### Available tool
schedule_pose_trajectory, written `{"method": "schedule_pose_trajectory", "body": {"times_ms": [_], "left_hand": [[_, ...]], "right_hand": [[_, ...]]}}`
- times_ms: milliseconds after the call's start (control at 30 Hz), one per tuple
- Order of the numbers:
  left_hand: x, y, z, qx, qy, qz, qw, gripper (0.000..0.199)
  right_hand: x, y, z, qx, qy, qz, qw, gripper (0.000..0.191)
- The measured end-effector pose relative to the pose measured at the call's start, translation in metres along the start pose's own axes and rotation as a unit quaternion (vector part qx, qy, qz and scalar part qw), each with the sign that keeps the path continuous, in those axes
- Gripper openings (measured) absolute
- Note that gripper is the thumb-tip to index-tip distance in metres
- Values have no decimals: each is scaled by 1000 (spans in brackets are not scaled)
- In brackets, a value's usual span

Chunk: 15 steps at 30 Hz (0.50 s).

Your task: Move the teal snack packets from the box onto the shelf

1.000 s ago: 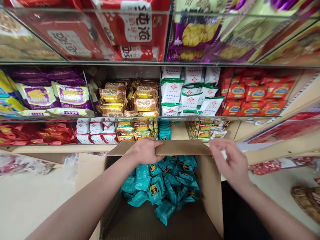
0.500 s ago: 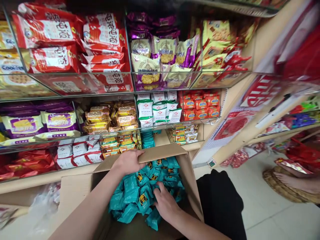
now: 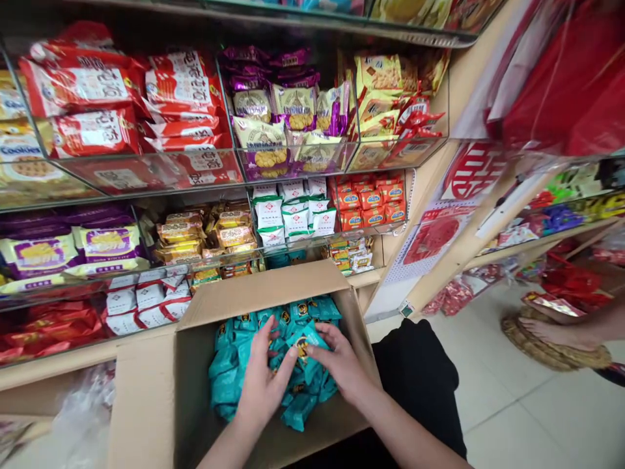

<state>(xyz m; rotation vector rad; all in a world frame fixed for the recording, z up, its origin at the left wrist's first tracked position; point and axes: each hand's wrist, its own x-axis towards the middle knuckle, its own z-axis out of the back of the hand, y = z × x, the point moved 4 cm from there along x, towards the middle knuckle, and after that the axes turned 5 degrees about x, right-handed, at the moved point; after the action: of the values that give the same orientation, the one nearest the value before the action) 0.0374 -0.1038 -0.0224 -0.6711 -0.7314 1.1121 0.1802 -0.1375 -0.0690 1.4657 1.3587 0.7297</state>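
Right grip clamped on teal packet, logo facing up, long axis roughly fore-and-aft; left grip apart.

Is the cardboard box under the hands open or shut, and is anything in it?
Open: the cardboard box has a flap folded outward at the left, and many teal snack packets show inside.

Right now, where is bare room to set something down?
Floor, between the black-clad knee and the woven slipper; also a narrow strip inside the box, left of the teal packets. Crowded: the shelves, and mid-box, around left hand and right hand.
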Motion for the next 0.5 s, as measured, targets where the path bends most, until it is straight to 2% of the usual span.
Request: {"method": "schedule_pose_trajectory", "body": {"times_ms": [67, 133, 200, 300, 400, 500], "left_hand": [[-7, 0, -17, -119, 12, 100, 988, 42], [-6, -1, -23, -193, -13, 156, 969, 33], [-3, -2, -21, -215, -48, 170, 961, 30], [-2, -2, -17, -235, -73, 175, 953, 29], [-9, 1, -17, -317, -120, 228, 913, 29], [-15, 2, -26, -383, -116, 258, 879, 28]], "right_hand": [[-7, 13, -13, 26, 19, 12, 999, 41], [-9, 18, -23, 15, 28, 42, 999, 32], [-8, 17, -28, -8, 20, 64, 998, 25], [-3, 13, -30, -39, 15, 80, 996, 30], [-2, 14, -31, -61, 9, 111, 992, 32], [-4, 12, -29, -53, -28, 117, 991, 31]]}}
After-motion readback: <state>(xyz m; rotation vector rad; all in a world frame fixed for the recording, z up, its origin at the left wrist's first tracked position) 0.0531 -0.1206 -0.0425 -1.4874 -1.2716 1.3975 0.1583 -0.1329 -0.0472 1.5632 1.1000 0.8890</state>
